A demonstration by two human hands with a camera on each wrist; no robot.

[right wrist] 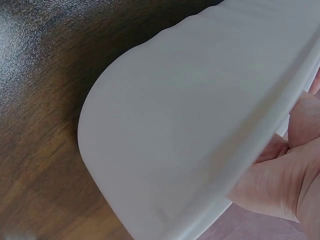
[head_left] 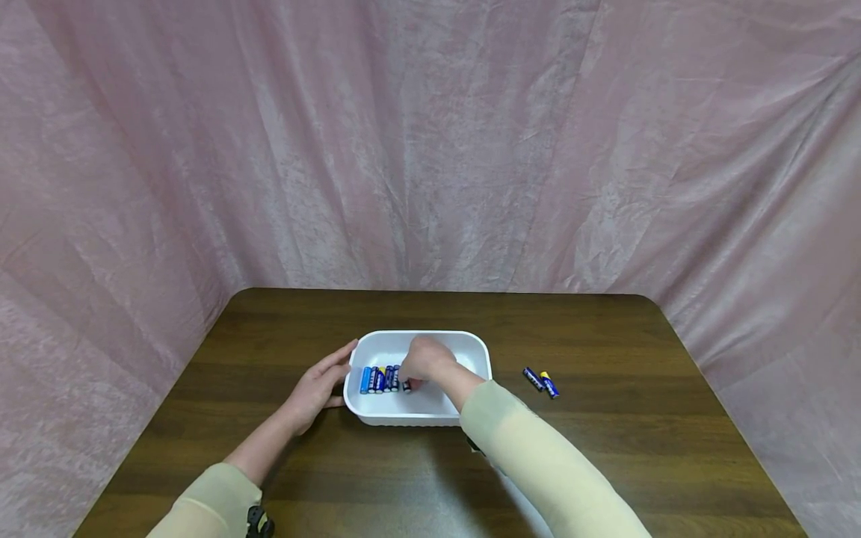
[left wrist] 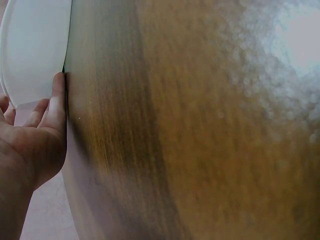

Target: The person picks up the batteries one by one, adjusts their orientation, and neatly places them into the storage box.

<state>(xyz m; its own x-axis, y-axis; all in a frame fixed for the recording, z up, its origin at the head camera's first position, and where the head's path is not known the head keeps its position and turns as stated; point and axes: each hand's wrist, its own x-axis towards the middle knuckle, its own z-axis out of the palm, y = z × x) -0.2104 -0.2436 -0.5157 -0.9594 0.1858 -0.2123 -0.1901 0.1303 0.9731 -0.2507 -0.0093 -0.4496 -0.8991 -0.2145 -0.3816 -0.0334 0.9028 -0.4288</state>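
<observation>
A white plastic tray [head_left: 403, 419] rests on the table. Along its left part several AA-size batteries [head_left: 380, 379], blue and dark blue, stand side by side in a row. My right hand [head_left: 425, 360] reaches down into the tray and pinches a dark battery [head_left: 406, 386] at the row's right end; the tray wall hides its fingertips in the right wrist view. With fingers fairly straight, my left hand [head_left: 313, 394] touches the tray's left end from outside. The left wrist view shows those fingers [left wrist: 58, 95] against the tray's outer wall.
To the right of the tray, two loose batteries lie close together on the brown wooden table [head_left: 605, 448]: a dark blue battery [head_left: 534, 379] and a blue battery with a yellow end [head_left: 549, 385]. A pink curtain [head_left: 430, 149] hangs behind the table and at its sides.
</observation>
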